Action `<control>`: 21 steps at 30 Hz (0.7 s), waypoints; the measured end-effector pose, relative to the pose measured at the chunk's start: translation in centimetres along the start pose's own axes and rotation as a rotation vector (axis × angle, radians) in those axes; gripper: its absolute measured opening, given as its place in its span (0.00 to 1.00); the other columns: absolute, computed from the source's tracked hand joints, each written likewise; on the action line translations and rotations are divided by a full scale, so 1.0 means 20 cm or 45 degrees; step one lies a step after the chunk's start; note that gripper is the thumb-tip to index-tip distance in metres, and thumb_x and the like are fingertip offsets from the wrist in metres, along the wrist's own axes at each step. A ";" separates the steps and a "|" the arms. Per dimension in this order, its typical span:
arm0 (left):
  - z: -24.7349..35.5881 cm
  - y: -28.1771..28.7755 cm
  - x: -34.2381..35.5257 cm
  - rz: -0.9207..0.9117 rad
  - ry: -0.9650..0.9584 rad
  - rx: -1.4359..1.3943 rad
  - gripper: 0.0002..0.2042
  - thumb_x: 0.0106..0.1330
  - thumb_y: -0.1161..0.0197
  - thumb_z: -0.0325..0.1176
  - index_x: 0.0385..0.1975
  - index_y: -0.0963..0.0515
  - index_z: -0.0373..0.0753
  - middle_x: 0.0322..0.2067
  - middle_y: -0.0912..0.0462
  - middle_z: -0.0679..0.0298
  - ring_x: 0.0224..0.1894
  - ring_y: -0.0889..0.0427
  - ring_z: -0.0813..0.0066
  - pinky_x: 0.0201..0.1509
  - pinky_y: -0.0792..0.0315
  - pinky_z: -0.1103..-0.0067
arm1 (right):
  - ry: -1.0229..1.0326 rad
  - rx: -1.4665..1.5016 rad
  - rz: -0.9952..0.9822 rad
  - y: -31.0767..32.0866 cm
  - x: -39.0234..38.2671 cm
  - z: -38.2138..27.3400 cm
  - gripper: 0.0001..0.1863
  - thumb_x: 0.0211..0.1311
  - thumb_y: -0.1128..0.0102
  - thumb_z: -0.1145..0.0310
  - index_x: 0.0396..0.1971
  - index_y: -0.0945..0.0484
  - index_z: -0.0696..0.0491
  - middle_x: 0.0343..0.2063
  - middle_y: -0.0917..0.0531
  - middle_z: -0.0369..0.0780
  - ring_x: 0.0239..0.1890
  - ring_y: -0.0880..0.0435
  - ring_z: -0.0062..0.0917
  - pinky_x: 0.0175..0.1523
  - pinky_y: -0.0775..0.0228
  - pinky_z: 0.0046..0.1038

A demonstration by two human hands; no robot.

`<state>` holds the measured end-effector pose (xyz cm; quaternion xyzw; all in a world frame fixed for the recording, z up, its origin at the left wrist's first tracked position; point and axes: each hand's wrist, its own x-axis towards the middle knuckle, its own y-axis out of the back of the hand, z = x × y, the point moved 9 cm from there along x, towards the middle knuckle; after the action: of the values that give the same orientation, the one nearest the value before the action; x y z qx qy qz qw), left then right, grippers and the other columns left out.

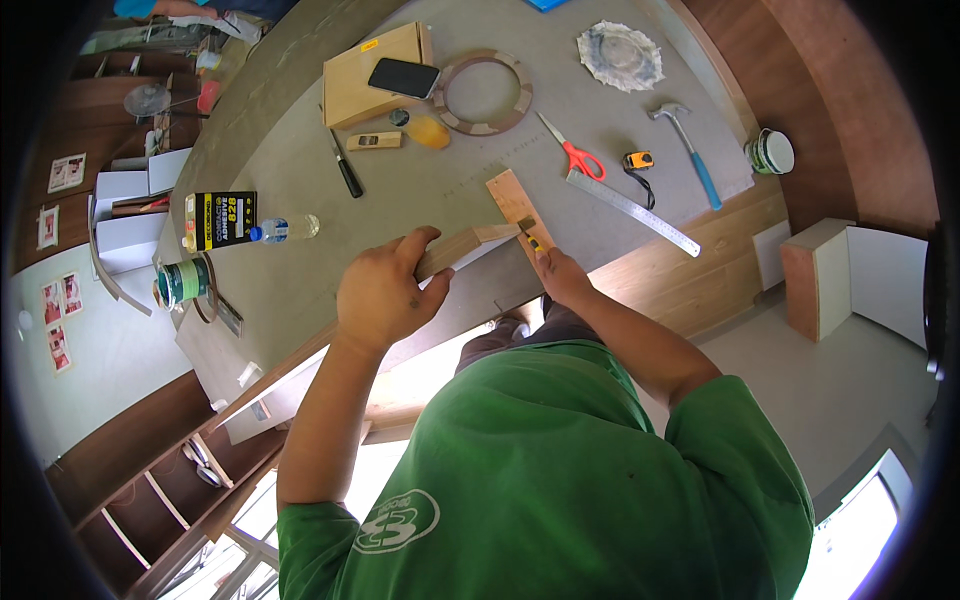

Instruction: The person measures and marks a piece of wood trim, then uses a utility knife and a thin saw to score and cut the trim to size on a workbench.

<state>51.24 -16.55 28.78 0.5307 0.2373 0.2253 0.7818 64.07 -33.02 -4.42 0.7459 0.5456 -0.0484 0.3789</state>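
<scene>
Noted a grey worktable (290,290), with near edge running close to both hands. Found a cardboard box (350,90) toward the far side, with a segmented ring (485,128) just beside it. Recorded a steel ruler (634,212) lying aslant to the right, limiting room on that side; noted a gap between ring and work. Found a flat wooden board (508,197) near the front edge, with long axis pointing away from the body and slightly left.

Found a wooden block (460,247) in the left hand (385,290), between fingers and thumb, parted only by the block's width. Noted long axis running rightward and slightly away, with free end projecting out of the grip toward the board. Cannot tell whether touching the board.

Found a small yellow-and-black tool (534,242) in the right hand (565,278), with fingers closed narrowly around it. Noted as pointing away and leftward, with tip at the block's free end.
</scene>
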 end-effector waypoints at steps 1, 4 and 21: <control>0.00 0.00 0.00 -0.003 -0.001 0.002 0.22 0.58 0.24 0.39 0.51 0.19 0.43 0.25 0.17 0.58 0.28 0.16 0.54 0.33 0.23 0.63 | -0.002 0.003 0.000 0.00 0.01 0.00 0.25 0.82 0.58 0.50 0.42 0.25 0.60 0.33 0.15 0.61 0.39 0.15 0.61 0.46 0.24 0.59; 0.00 0.00 0.00 -0.036 0.015 0.032 0.21 0.58 0.24 0.39 0.51 0.19 0.44 0.24 0.17 0.59 0.28 0.15 0.54 0.32 0.23 0.64 | -0.012 0.023 0.009 -0.01 0.01 -0.01 0.25 0.82 0.58 0.50 0.41 0.25 0.60 0.33 0.15 0.61 0.39 0.15 0.61 0.46 0.24 0.59; -0.01 -0.02 0.01 -0.056 -0.052 0.036 0.21 0.62 0.28 0.42 0.53 0.22 0.45 0.26 0.14 0.56 0.28 0.14 0.52 0.34 0.21 0.62 | -0.041 0.032 0.026 0.01 0.00 -0.03 0.27 0.82 0.59 0.50 0.42 0.23 0.62 0.35 0.15 0.61 0.42 0.16 0.61 0.50 0.23 0.56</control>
<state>51.30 -16.44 28.23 0.5410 0.2358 0.1938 0.7837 63.95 -32.68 -3.80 0.7553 0.5310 -0.0631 0.3788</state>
